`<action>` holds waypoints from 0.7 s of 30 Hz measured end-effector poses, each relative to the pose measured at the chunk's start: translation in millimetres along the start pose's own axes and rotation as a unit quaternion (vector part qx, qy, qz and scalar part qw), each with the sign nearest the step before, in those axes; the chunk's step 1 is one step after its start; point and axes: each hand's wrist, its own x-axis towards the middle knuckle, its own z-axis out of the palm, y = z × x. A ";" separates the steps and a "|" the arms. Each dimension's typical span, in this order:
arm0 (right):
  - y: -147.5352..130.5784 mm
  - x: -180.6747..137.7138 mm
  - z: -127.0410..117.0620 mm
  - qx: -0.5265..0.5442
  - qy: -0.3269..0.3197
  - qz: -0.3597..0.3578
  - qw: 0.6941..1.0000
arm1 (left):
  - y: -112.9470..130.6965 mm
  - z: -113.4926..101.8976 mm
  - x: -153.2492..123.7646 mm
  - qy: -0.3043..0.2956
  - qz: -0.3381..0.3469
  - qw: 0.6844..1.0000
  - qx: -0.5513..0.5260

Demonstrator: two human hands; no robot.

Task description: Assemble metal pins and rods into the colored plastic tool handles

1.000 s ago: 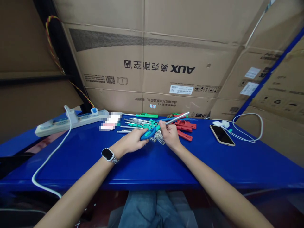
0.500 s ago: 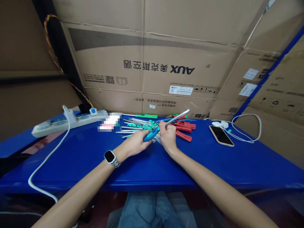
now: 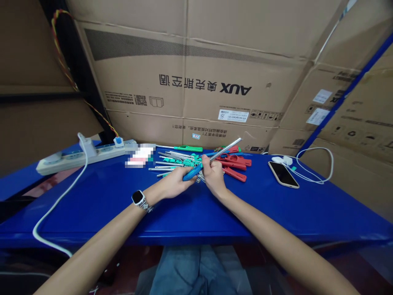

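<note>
Both hands hold a long-nosed lighter with a blue handle and a silver metal tube, tilted so the tube points up and to the right. My left hand is closed around the lower end of the blue handle. My right hand grips it where handle and tube meet, its thumb on top. Just behind the hands lies a pile of metal tubes with green parts, partly hidden by them. Red lighter handles lie to the right of the pile, and a green-handled lighter lies behind it.
A white power strip with plugs and a cable is at the left of the blue table. At the right lie a phone and a white charging cable. Cardboard panels stand behind the table.
The lighter has turned slightly in my hands, its blue handle looking straighter and its metal tube a little longer in view. Both hands keep hold of it. The view has shifted slightly.
</note>
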 end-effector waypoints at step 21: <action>4.7 -16.5 -8.0 -0.208 -0.106 -0.047 0.971 | -1.3 13.3 16.5 0.070 0.015 0.997 0.035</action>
